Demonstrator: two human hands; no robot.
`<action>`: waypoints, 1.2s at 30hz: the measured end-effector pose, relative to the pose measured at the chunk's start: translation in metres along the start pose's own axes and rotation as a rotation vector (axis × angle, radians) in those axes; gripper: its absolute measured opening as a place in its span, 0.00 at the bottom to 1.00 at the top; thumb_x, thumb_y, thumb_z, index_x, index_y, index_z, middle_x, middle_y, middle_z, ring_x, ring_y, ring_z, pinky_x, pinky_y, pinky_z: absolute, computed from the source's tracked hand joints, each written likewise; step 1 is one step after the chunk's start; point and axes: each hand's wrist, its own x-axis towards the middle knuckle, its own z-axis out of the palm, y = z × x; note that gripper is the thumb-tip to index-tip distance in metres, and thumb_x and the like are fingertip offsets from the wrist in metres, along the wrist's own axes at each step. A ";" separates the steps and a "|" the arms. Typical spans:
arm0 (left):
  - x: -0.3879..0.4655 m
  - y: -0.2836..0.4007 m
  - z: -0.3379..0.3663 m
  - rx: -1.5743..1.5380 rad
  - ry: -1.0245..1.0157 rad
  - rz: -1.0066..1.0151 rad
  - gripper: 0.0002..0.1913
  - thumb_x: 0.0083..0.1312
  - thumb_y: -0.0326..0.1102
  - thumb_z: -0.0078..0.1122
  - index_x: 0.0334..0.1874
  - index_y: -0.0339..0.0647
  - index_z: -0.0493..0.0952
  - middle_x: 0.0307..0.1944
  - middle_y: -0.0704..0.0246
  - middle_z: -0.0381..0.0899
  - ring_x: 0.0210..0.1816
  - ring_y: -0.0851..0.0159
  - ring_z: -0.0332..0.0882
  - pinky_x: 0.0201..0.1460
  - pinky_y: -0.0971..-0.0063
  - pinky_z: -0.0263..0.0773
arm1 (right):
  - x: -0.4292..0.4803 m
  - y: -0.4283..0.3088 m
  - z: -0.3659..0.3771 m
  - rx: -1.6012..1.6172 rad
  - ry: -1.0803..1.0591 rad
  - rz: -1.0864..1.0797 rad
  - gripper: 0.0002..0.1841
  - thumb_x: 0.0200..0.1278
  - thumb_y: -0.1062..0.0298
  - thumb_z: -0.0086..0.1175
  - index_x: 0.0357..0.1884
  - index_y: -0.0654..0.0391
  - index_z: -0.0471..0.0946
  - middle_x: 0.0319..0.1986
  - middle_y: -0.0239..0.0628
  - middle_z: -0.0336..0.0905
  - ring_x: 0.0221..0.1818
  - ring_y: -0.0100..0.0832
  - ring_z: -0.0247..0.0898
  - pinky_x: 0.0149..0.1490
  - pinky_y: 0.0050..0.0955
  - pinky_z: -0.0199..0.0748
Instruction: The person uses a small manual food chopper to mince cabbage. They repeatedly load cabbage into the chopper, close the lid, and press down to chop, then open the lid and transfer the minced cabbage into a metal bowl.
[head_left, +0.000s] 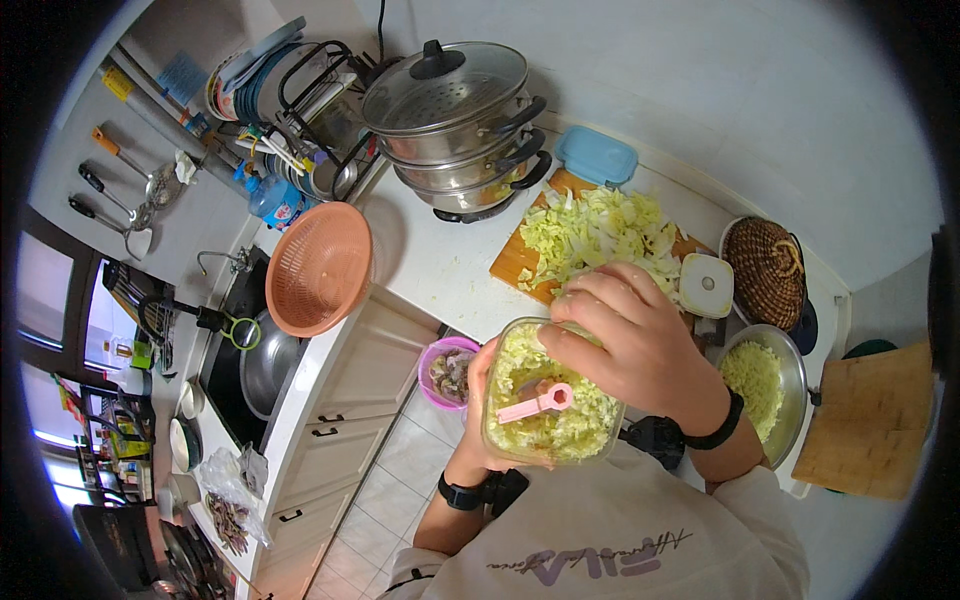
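Note:
My left hand (480, 412) grips the side of a clear square chopper container (491, 442) and holds it tilted in front of my body. Finely chopped cabbage (585, 431) lines the container, and a pink plastic blade piece (536, 405) stands in its middle. Over the container's far rim, my right hand (622, 330) is bent with its fingertips at the opening; whether they pinch anything is hidden. Beyond that hand, coarsely cut cabbage (600, 225) is heaped on a wooden cutting board (517, 259). A white square lid (706, 283) rests beside the heap.
A metal bowl (799, 375) of minced cabbage stands at the right, near a woven basket (763, 270). Behind the board are a blue lidded box (596, 155) and a stacked steamer (457, 150). An orange colander (319, 270) sits by the sink; a pink bin (431, 401) is below the counter.

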 end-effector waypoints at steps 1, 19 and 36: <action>-0.001 0.000 0.000 -0.014 0.014 -0.017 0.73 0.28 0.39 0.90 0.75 0.44 0.41 0.71 0.58 0.54 0.70 0.55 0.62 0.71 0.53 0.63 | 0.000 0.000 0.002 0.001 0.012 -0.009 0.07 0.48 0.66 0.56 0.29 0.55 0.77 0.38 0.32 0.74 0.48 0.34 0.71 0.55 0.38 0.71; -0.006 -0.004 -0.003 -0.070 0.006 0.111 0.74 0.28 0.49 0.89 0.76 0.45 0.41 0.70 0.60 0.57 0.69 0.54 0.63 0.70 0.52 0.65 | -0.095 0.100 0.026 0.112 0.026 0.730 0.08 0.59 0.73 0.59 0.41 0.57 0.80 0.38 0.37 0.77 0.43 0.39 0.74 0.47 0.36 0.72; 0.014 -0.008 0.004 -0.029 -0.021 0.093 0.71 0.29 0.41 0.90 0.75 0.45 0.45 0.72 0.57 0.55 0.70 0.53 0.63 0.71 0.54 0.63 | -0.036 -0.012 -0.025 0.278 -0.062 0.256 0.17 0.51 0.64 0.67 0.46 0.51 0.82 0.36 0.32 0.76 0.38 0.34 0.72 0.43 0.34 0.71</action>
